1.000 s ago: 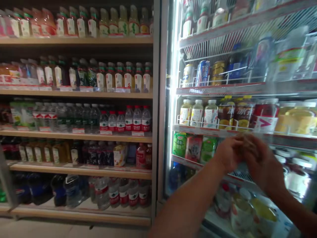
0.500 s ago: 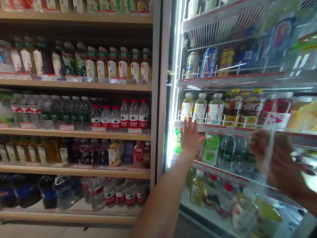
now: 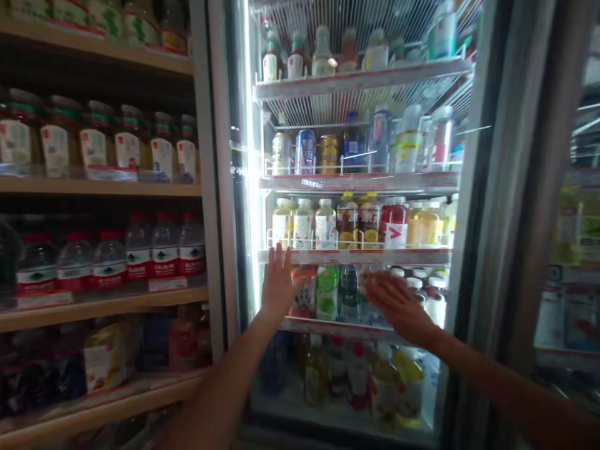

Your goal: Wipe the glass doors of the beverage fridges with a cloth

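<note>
My left hand [image 3: 277, 284] is open, fingers stretched upward, and looks laid flat against the glass door [image 3: 347, 381] of a lit drinks fridge. Behind its fingertips are bottles with white caps [image 3: 282, 219]. To the right, my right hand [image 3: 398, 306] reaches to the same glass with its fingers close together, pointing left. A pale patch shows at its fingertips, but blur hides what it is. Behind the glass, between the hands, stand a green-labelled bottle [image 3: 327, 290] and a clear bottle [image 3: 349, 287].
Wooden shelves [image 3: 117, 300] with red-capped water bottles [image 3: 165, 244] and tea bottles [image 3: 94, 140] stand on the left. A grey door frame [image 3: 510, 187] borders the fridge on the right, with more shelved goods beyond it. Cans [image 3: 305, 150] sit on a wire shelf inside.
The view has turned right, bringing the whole fridge into view. Both hands stay at the glass; the right hand now appears closer to the left one, its fingers straighter.
</note>
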